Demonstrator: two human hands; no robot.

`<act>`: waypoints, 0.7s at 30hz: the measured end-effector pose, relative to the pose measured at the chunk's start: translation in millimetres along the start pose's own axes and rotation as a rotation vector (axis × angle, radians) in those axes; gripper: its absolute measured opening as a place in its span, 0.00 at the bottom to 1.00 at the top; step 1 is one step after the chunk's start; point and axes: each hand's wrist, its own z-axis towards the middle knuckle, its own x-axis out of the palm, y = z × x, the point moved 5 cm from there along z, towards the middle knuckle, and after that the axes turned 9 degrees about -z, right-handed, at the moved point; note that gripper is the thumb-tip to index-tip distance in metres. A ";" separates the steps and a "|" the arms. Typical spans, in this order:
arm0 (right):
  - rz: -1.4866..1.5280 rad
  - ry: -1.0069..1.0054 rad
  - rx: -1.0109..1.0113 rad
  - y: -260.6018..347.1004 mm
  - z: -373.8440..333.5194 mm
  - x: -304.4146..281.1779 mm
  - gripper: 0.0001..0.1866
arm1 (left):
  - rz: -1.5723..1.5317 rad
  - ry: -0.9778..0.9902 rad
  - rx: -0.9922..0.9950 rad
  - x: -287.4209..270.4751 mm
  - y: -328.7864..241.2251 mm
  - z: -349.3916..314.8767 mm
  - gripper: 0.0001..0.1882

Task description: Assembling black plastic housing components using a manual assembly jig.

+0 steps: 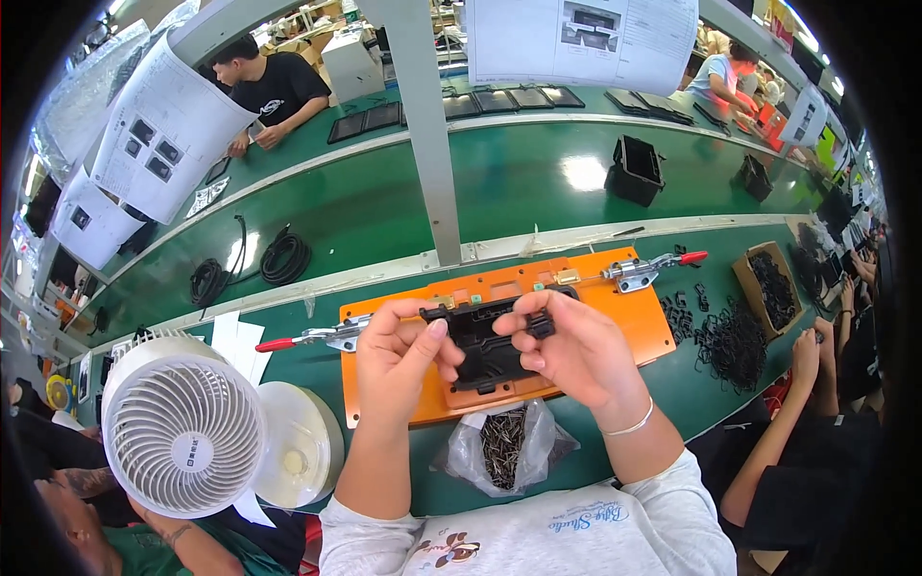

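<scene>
Hands clamp black part over orange jig

Both hands grip one black plastic part [488,348] above the orange fixture plate [629,322]. Left hand [399,365] pinches its left edge, thumb on top; right hand [574,350] closes fingers around its right end.

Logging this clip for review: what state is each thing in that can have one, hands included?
left hand: closed on the black plastic part, thumb on top.
right hand: gripping the same part from the right.
black plastic part: held up above the orange jig plate, not seated.
toggle clamp, right: red handle lying flat.
toggle clamp, left: red handle lying flat.
plastic bag of small dark parts: open at the top.
white fan: spinning or still, cannot tell.
</scene>
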 end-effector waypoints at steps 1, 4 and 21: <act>-0.021 -0.052 0.030 -1.9 1.7 -4.1 0.15 | -0.021 0.015 0.011 -0.2 2.8 2.8 0.09; -0.115 -0.087 0.051 -0.9 4.7 -10.4 0.16 | 0.022 0.033 0.001 0.0 5.3 3.5 0.10; -1.319 0.000 -0.510 3.0 -1.5 16.7 0.18 | -0.093 0.299 -0.375 20.6 42.9 -4.5 0.07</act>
